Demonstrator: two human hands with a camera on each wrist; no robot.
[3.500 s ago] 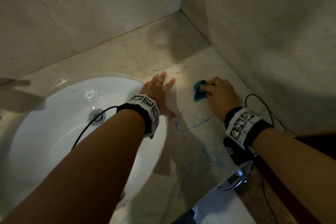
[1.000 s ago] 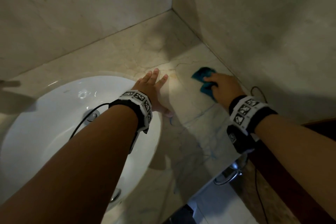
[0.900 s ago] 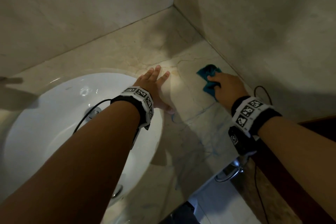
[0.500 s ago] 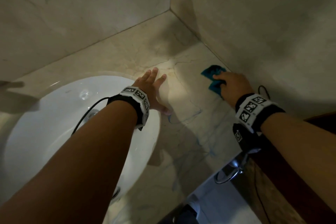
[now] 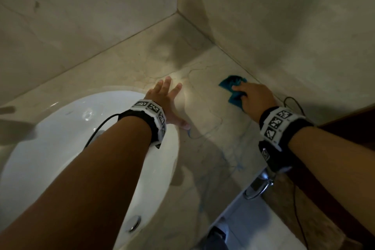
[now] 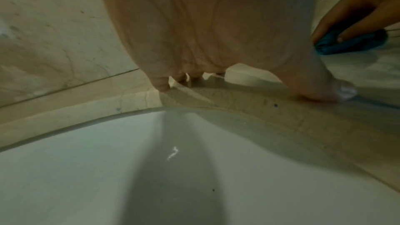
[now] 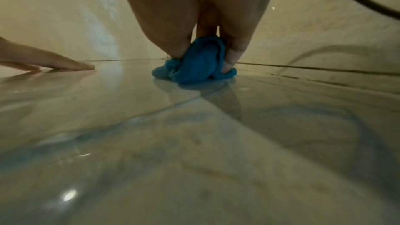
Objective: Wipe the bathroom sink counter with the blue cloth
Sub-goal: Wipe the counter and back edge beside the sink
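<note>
A bunched blue cloth [image 5: 233, 87] [image 7: 194, 64] [image 6: 350, 44] lies on the beige marble counter [image 5: 207, 144] close to the right wall. My right hand [image 5: 253, 97] [image 7: 203, 52] grips the cloth from above, thumb and fingers curled round it, and presses it to the counter. My left hand [image 5: 166, 99] [image 6: 216, 81] rests flat on the counter beside the white sink's rim [image 5: 174, 148], fingers straight and spread, thumb out to the right. Faint blue streaks [image 5: 233, 160] mark the counter nearer to me.
The white sink bowl [image 5: 60, 148] fills the left, with an overflow hole [image 5: 134, 223] near its front. Marble walls [image 5: 284, 16] close the back and right, meeting in a corner. A chrome ring handle [image 5: 257, 186] and a white fixture sit below the counter's front edge.
My right hand has slid the blue cloth to the right, from mid-counter to the right wall. The left hand has stayed flat by the sink.
</note>
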